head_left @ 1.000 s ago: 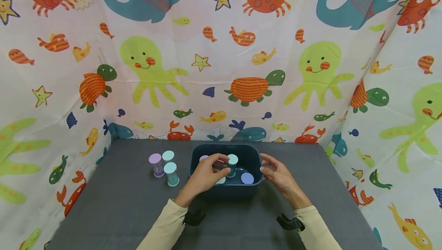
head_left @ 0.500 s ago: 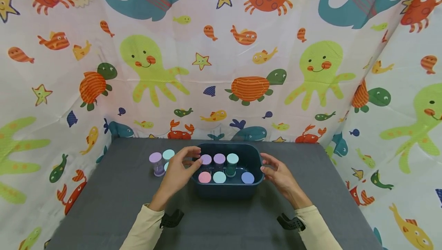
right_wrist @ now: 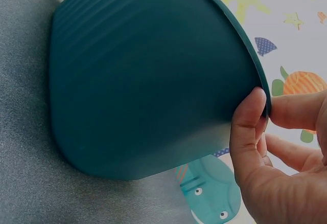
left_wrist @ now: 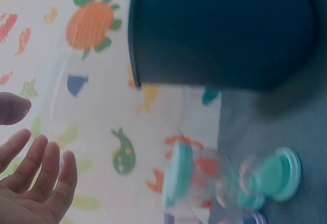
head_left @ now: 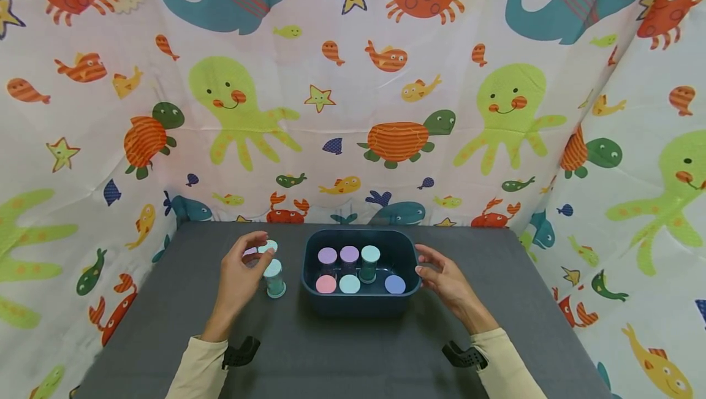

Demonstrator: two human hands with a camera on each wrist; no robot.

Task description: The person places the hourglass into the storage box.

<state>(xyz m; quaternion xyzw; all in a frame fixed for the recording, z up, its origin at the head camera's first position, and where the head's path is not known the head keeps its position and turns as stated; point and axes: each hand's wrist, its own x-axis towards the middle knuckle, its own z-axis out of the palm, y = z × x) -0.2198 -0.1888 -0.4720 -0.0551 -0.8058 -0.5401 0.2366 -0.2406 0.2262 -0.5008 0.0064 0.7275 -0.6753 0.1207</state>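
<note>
My left hand point(head_left: 238, 276) is over the sand timers left of the bin, with its fingers apart and nothing between them. In the head view it partly covers a purple-capped timer point(head_left: 250, 251) and a mint-capped timer point(head_left: 268, 246). A third, mint-capped sand timer point(head_left: 274, 279) with teal sand stands upright just right of the fingers. My right hand point(head_left: 448, 282) pinches the right rim of the dark blue bin point(head_left: 361, 306), thumb on the outer wall. Inside the bin stand several sand timers, among them a pink-capped one point(head_left: 326, 284) and a blue-capped one point(head_left: 394, 284).
Grey cloth covers the table point(head_left: 353, 362). A white curtain point(head_left: 353, 105) printed with sea animals hangs behind and at both sides. Black straps point(head_left: 463, 355) are on both wrists, beside beige sleeves.
My left hand has come out of the bin and moved left to the sand timers on the table. My right hand stays at the bin's rim.
</note>
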